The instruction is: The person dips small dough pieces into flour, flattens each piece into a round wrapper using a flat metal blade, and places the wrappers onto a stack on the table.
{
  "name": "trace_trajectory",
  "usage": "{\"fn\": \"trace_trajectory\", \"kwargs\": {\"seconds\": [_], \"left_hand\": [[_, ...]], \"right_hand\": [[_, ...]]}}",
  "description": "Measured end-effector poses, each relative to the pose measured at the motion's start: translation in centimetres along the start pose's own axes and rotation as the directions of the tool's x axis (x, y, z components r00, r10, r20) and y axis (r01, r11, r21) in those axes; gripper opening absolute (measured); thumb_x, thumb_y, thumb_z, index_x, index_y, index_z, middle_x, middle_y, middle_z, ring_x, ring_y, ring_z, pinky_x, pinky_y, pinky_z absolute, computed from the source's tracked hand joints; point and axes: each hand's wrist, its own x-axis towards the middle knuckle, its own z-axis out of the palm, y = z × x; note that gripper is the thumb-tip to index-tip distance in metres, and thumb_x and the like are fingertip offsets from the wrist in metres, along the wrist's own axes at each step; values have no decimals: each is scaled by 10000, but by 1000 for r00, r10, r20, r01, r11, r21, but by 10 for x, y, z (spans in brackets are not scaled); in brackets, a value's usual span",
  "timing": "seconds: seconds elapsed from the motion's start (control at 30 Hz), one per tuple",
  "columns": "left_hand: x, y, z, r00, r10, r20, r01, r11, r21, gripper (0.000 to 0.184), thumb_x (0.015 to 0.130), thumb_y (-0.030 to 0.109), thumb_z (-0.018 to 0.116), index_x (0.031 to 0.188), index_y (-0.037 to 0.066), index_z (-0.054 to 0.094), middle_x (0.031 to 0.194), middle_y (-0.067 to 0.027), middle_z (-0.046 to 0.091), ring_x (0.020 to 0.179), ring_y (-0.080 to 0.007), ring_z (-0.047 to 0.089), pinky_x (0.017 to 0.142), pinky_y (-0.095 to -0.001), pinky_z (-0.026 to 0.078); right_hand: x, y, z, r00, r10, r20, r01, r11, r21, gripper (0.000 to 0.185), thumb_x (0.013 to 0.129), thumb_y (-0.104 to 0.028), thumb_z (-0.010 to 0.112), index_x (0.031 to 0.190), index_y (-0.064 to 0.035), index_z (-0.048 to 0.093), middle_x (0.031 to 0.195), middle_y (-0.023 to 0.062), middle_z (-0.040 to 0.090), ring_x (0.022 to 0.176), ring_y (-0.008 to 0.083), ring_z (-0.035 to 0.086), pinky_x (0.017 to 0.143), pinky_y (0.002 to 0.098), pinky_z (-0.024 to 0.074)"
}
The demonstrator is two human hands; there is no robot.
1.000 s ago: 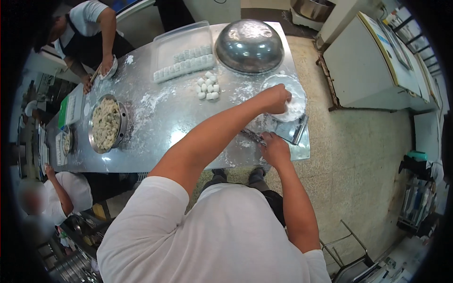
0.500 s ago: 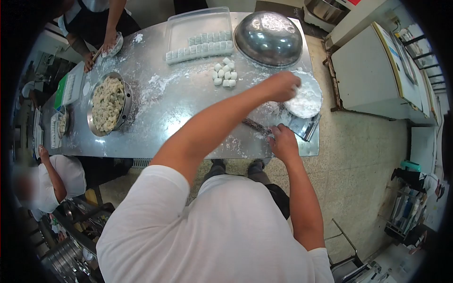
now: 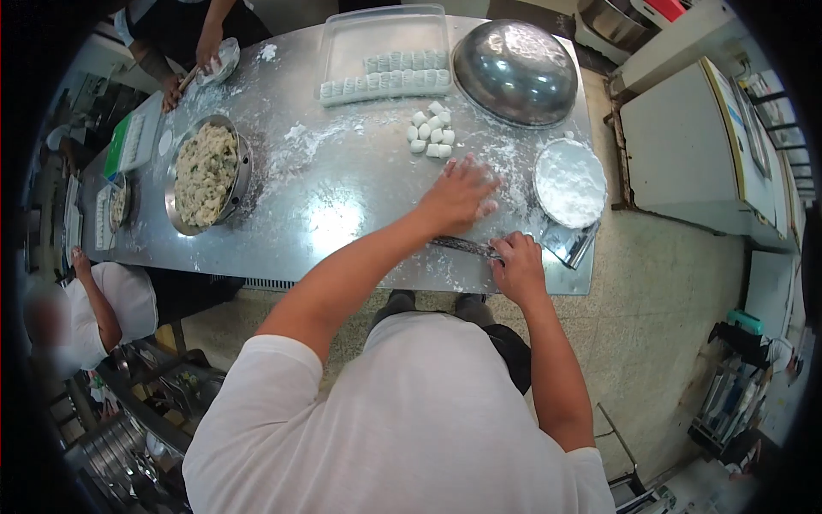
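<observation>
My left hand (image 3: pixel 462 195) is over the metal table (image 3: pixel 342 180), its floury fingers spread and nothing in them. Just below it lies a dark, flour-speckled rod (image 3: pixel 465 246). The fingers of my right hand (image 3: pixel 518 267) are closed on the rod's right end. Several small white dough pieces (image 3: pixel 431 130) sit in a cluster beyond my left hand. To the right is a round bowl of white flour (image 3: pixel 569 182), with a flat metal tool (image 3: pixel 580 247) below it at the table's edge.
An upturned steel bowl (image 3: pixel 514 73) and a clear tray (image 3: pixel 385 43) with rows of dough pieces stand at the back. A bowl of filling (image 3: pixel 204 176) is at left. A co-worker's hands (image 3: pixel 210 51) hold a small bowl and stick; another person stands at lower left.
My left hand has left the flour bowl, moved left toward the rod and spread its fingers. My right hand stays at the rod's end. The view has shifted.
</observation>
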Motion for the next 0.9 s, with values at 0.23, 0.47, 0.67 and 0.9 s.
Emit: {"fn": "trace_trajectory", "kwargs": {"seconds": [0.23,0.47,0.67,0.9], "left_hand": [[4,-12,13,987,23,161,-72,950,303,678,1037,632,362,1617,282,348,1716,-128,204,1582,-430,107,1240,-672,5],[21,-11,4,978,41,206,-85,975,208,718,1022,661,374,1612,251,360,1698,-151,246,1578,-417,138,1255,-625,32],[3,-35,-35,974,66,216,-8,965,-260,470,961,322,676,1393,150,615,1450,-187,531,1342,-383,482,1139,-451,386],[-28,-27,-42,914,-14,405,109,971,-213,247,810,90,792,1011,18,669,1083,-185,684,1005,-408,642,875,-476,516]], "right_hand": [[-4,-2,4,1000,26,-10,-26,999,37,405,754,-122,783,1152,-132,709,1062,100,582,1061,315,561,916,470,433],[6,-7,0,999,36,-10,-37,999,-7,411,771,-122,768,1176,-130,704,1097,100,577,1086,318,550,951,475,432],[3,-14,10,995,68,-76,-67,998,11,420,766,-73,745,1182,-83,687,1139,131,580,1098,345,549,960,491,435],[-12,-31,31,992,54,-114,-62,996,-70,444,836,-134,699,1267,-42,644,1314,195,563,1262,383,517,1090,533,379]]}}
